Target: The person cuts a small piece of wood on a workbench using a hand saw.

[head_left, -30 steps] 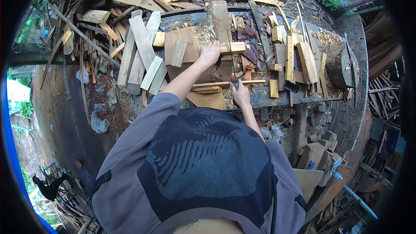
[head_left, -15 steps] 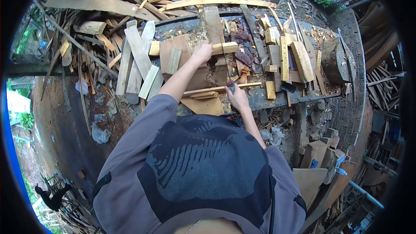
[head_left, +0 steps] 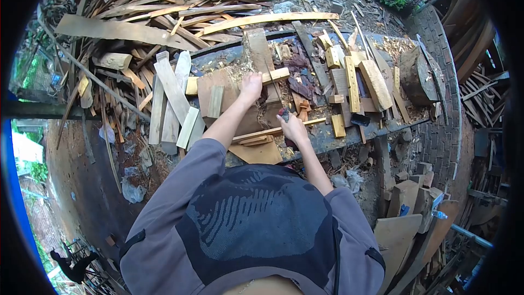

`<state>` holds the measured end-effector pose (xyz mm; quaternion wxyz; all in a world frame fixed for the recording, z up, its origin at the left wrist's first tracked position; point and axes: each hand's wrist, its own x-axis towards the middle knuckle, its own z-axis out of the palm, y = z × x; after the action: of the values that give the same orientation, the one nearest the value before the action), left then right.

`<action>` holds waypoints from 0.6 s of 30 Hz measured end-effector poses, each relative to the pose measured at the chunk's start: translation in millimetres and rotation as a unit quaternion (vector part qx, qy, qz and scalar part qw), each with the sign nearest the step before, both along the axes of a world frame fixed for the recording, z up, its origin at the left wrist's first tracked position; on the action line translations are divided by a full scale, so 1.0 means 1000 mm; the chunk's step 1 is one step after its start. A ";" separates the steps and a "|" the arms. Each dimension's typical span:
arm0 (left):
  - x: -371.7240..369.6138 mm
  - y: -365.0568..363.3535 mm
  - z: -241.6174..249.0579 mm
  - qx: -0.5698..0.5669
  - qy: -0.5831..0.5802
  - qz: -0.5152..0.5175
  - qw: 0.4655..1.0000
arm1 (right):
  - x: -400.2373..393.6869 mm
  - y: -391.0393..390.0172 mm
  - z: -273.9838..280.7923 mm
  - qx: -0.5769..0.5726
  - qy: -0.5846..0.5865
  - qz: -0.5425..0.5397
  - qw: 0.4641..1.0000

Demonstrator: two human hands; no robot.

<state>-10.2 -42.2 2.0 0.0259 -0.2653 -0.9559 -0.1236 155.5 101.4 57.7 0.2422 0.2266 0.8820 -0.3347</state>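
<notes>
My left hand (head_left: 251, 88) is closed over a pale wooden strip (head_left: 277, 75), pressing it down on a broad wooden block (head_left: 248, 122). The strip's left end shows past the block's far side. In my right hand (head_left: 293, 129), closed around its dark and reddish handle, is a handsaw (head_left: 283, 113). Its thin dark blade runs forward from the handle and crosses the strip just right of my left hand. How deep the blade sits in the wood is too small to tell. A small orange-brown carved wooden piece (head_left: 304, 110) lies right beside my right hand.
The workbench (head_left: 322, 143) carries wood shavings, several cut blocks and a yellow drilled strip (head_left: 351, 84). A dark object (head_left: 360, 119) lies near its front edge. A log stump (head_left: 419, 76) stands at the right end. Scrap slats (head_left: 164, 16) pile up behind and left.
My right hand and the handsaw have moved slightly forward, away from my body, relative to the strip. My left hand keeps its grip. The whole view has shifted a little.
</notes>
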 end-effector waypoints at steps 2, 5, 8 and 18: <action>-0.002 0.005 0.006 -0.049 -0.038 0.000 0.998 | -0.008 -0.001 -0.004 0.004 0.002 -0.006 1.000; -0.001 0.005 0.003 -0.036 -0.030 -0.002 0.999 | -0.040 -0.005 0.007 0.011 0.002 -0.001 1.000; 0.001 0.010 0.008 -0.081 -0.013 0.012 0.997 | -0.057 -0.008 0.006 0.016 -0.012 0.021 1.000; -0.003 0.022 0.013 -0.098 -0.063 0.031 0.993 | 0.000 -0.010 0.008 0.029 0.004 -0.008 1.000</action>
<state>-12.7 -20.3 15.4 -0.0563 -0.2287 -0.9708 -0.0452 155.2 91.7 65.6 0.2292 0.2394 0.8906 -0.3115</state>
